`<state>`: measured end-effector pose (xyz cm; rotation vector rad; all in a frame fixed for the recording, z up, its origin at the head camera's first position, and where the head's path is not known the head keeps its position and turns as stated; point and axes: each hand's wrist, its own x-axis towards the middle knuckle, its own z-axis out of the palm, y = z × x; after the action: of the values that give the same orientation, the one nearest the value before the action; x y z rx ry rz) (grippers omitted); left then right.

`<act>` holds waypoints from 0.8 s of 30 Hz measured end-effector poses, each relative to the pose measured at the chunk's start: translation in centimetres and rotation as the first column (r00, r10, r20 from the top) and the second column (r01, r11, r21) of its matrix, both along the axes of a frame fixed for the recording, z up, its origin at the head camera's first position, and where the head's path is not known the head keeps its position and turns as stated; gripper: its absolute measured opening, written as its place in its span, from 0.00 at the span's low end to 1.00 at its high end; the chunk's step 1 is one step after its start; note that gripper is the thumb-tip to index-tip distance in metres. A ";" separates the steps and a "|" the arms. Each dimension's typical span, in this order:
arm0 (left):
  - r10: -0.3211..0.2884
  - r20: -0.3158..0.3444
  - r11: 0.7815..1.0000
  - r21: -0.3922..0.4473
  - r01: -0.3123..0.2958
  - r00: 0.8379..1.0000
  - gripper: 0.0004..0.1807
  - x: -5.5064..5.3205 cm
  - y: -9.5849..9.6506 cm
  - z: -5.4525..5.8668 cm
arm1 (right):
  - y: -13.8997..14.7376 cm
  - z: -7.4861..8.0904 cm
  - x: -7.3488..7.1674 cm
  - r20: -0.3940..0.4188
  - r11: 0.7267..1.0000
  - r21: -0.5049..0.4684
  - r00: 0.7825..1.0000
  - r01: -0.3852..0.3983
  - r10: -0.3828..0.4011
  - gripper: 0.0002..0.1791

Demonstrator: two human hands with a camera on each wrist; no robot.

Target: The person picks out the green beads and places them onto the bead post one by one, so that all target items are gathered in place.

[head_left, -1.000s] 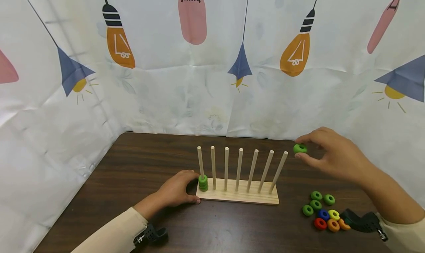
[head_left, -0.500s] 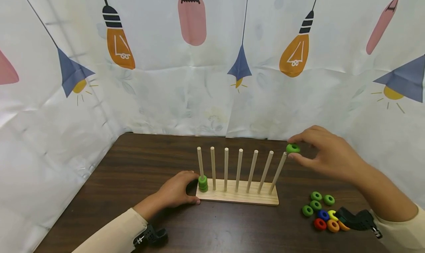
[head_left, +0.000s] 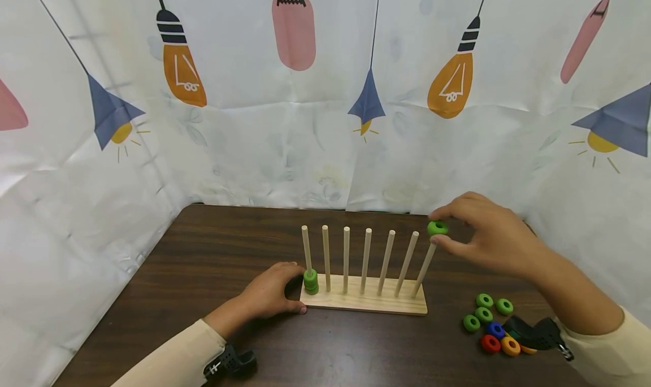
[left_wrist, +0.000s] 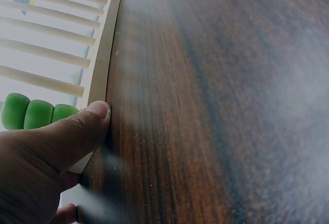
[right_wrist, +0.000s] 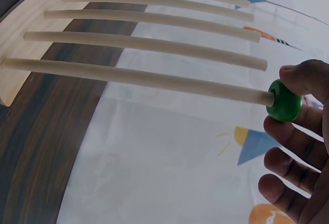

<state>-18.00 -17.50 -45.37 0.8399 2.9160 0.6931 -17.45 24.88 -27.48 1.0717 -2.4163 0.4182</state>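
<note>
A wooden peg board (head_left: pixel 363 301) with several upright pegs stands on the table. My left hand (head_left: pixel 272 290) grips its left end; in the left wrist view the thumb (left_wrist: pixel 85 126) lies along the front edge of the base. Three green rings (left_wrist: pixel 38 114) are stacked on the leftmost peg. My right hand (head_left: pixel 483 231) pinches another green ring (right_wrist: pixel 286 102) between thumb and fingers at the top of the rightmost peg (right_wrist: pixel 144 78). The peg's tip meets the ring's hole in the right wrist view.
Right of the board lie several loose green rings (head_left: pixel 484 314), a blue ring (head_left: pixel 495 329), a red ring (head_left: pixel 490 343) and an orange ring (head_left: pixel 511 346). The right wrist strap (head_left: pixel 534 335) partly covers that group. A printed curtain (head_left: pixel 254 149) hangs behind the table (head_left: pixel 229 229).
My right hand has moved left with the green ring, from right of the board to the tip of the rightmost peg. The left hand has stayed on the board's end.
</note>
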 end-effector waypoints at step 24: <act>0.007 0.008 1.000 -0.007 -0.006 1.000 0.39 0.1 0.1 0.0 | -2.4 0.2 -0.2 0.054 1.000 0.008 0.998 -0.017 0.016 0.21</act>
<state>-17.94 -17.41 -45.35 0.8252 2.9134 0.6844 -17.64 22.51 -27.25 1.0980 -2.4602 0.4482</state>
